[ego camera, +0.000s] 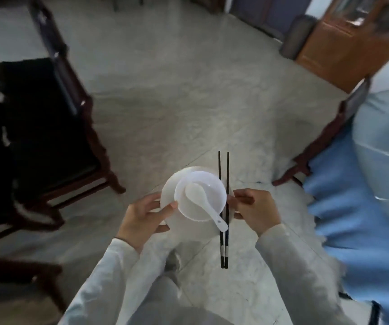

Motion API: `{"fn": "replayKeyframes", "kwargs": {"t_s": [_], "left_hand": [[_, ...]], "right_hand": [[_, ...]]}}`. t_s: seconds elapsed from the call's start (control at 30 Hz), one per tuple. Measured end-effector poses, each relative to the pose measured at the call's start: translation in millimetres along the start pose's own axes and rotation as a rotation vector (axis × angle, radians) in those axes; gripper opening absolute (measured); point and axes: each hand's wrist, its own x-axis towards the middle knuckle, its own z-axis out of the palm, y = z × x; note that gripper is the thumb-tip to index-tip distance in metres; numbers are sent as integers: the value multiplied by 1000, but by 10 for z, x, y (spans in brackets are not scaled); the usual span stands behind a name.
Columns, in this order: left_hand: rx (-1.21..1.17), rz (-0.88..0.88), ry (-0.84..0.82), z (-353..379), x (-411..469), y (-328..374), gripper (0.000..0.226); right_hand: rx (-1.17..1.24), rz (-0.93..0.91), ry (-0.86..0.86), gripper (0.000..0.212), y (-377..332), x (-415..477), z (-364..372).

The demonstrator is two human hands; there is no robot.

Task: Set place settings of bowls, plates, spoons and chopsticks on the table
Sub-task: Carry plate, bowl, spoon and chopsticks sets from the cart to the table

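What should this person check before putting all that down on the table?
1. Left hand grips the plate rim: ok.
2. Bowl sits upright on the plate: ok.
3. Spoon lies inside the bowl, handle over the rim: ok.
4. Right hand holds both chopsticks together beside the bowl: ok.
5. Free spot on the blue-clothed table: cannot tell, as the top is mostly out of view.
6. The stack is over the table: not ok, it is over the floor.

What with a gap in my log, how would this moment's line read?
left hand: holds plate; right hand: pinches chopsticks; bowl: on plate; spoon: in bowl
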Motion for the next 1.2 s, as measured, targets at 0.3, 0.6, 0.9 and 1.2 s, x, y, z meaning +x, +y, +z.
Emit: {"fn": "replayKeyframes", "kwargs": {"t_s": [0.3, 0.6, 0.9, 1.2], "left_hand": [[197, -21, -420, 1180, 1814, 994, 47], [310, -40, -607, 2862, 3419, 1556, 51], [359, -6, -667, 4563, 4788, 2468, 43], [450, -11, -848, 6252, 6259, 3092, 33]], "right_hand": [[126, 115, 333, 11, -120, 1181, -806], [184, 130, 528, 22, -37, 2764, -1820], [180, 138, 590, 6, -253, 4495, -2993], [220, 188, 795, 17, -333, 5912, -3906]]}}
